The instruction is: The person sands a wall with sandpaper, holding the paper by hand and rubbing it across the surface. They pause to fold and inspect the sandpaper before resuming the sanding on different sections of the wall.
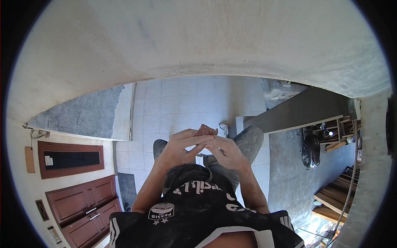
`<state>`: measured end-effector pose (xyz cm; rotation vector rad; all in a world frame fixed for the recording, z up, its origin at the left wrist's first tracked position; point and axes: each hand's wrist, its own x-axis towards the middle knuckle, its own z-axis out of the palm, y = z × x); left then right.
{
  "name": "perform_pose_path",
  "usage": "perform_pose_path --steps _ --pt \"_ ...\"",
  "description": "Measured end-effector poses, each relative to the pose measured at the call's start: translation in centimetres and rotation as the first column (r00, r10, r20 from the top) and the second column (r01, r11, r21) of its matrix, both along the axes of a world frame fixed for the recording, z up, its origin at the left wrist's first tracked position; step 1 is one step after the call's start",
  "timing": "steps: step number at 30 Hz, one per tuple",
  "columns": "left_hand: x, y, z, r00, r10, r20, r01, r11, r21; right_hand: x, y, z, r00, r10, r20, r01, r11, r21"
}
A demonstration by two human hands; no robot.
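Observation:
Both hands are together in front of my chest, around a folded, reddish-brown piece of sandpaper (205,130). My left hand (179,146) has its fingers bent over the paper from the left side. From the right, my right hand (225,151) pinches the lower edge and right corner of the paper. The fingertips meet, and part of the sheet is hidden behind them.
A pale plastered wall (198,37) curves across the top. Below lies a tiled floor (173,109). At left are a brown door (87,200) and a framed window (72,159). A motorbike (311,151) and stacked wood planks (337,190) stand at right.

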<state>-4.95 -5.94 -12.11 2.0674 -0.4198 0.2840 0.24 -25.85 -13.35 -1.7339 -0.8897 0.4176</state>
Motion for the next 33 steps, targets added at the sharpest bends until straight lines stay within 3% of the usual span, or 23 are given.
perform_pose_path --steps 6,9,11,12,13,14,16,22,25,28,33 --pt "-0.2 -0.3 0.8 0.997 0.010 -0.070 -0.009 1.000 0.024 0.0 0.2 0.5 0.997 0.031 -0.075 -0.019 0.989 0.150" --pt "0.2 -0.8 1.5 0.992 0.020 -0.124 -0.014 0.999 0.050 -0.3 0.4 -1.4 0.951 0.004 -0.311 0.048 0.986 0.158" --pt "0.5 -1.0 0.2 0.998 0.070 -0.011 -0.069 0.997 0.030 -0.7 0.9 -1.0 0.903 0.037 -0.429 0.031 0.988 0.151" --pt "0.3 -1.1 0.0 0.993 0.091 -0.078 -0.091 0.996 0.014 -1.2 1.2 -1.2 0.910 0.039 -0.412 0.064 0.970 0.233" --pt "0.0 -1.0 0.0 0.982 0.121 -0.145 -0.121 0.993 0.008 -1.3 0.9 -0.2 0.909 0.045 -0.414 0.021 0.988 0.152" --pt "0.0 -1.2 0.1 0.981 0.115 -0.159 -0.116 0.993 0.005 -1.5 1.2 -0.8 0.914 0.073 -0.400 0.032 0.968 0.250" --pt "0.0 -1.4 0.4 0.970 0.137 -0.199 -0.137 0.990 0.016 -1.0 0.6 0.1 0.939 0.094 -0.331 -0.015 0.973 0.232" --pt "0.8 -1.7 1.2 0.917 -0.020 -0.398 0.021 1.000 -0.002 0.0 -1.4 0.4 0.931 0.079 -0.357 -0.051 0.995 0.087" --pt "0.9 -1.4 0.5 0.897 -0.099 -0.431 0.053 0.992 -0.118 -0.1 -1.6 0.4 0.940 0.042 -0.337 -0.013 0.996 0.089" --pt "0.7 -2.0 -0.4 0.926 -0.006 -0.378 -0.072 0.979 -0.192 -0.6 -1.0 -0.4 0.993 -0.034 -0.110 0.045 0.993 0.107" --pt "0.9 -1.6 -1.6 0.919 -0.057 -0.391 -0.053 0.963 -0.265 -0.3 -0.9 -0.6 0.996 -0.007 -0.089 0.002 0.999 -0.051"
